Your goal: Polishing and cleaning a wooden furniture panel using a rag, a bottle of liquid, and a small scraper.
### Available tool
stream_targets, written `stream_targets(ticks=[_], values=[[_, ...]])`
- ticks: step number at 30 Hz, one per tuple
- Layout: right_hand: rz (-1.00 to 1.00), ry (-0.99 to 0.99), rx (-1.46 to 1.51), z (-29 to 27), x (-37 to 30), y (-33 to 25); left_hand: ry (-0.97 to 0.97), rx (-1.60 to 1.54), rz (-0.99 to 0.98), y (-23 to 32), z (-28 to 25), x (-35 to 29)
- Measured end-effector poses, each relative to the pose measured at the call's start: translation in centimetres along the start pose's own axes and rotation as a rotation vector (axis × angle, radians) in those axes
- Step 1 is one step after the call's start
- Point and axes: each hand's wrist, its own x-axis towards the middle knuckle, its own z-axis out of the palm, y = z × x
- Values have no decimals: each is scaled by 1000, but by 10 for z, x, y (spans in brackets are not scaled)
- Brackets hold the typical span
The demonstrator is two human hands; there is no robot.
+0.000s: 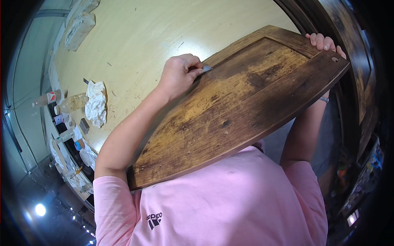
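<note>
A brown wooden cabinet door panel with a recessed centre and dark mottled grain leans tilted across my front. My left hand is closed in a pinch on a small thin scraper blade, held against the panel's far side by the recess edge. My right hand grips the panel's far right corner, its fingers curled over the edge and the palm hidden behind it. A round hole shows in the wood near those fingers.
On the pale tabletop at left lie a crumpled white cloth, a small grey block and plastic bottles. A wrapped block lies at the far left. Dark wooden panels stand at right.
</note>
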Motion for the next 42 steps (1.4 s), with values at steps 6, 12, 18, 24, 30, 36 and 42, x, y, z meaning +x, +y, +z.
stream_targets(ticks=[6, 12, 18, 24, 30, 36, 42], values=[[13, -12, 43, -3, 0, 1, -2, -216, -102, 0, -2, -2], [6, 1, 48, -2, -1, 0, 33, 95, 61, 6, 3, -6], [-9, -15, 19, -3, -2, 2, 148, -18, 62, 7, 7, -3], [-12, 0, 19, -2, -3, 2, 95, 153, 161, 6, 3, -11], [-14, -9, 34, -7, -3, 1, 73, 20, 51, 11, 7, -1], [-16, 18, 19, -5, -3, 3, 113, 102, 197, 3, 3, -5], [-15, 30, 35, -4, -4, 5, 243, 298, 360, 10, 0, 0]])
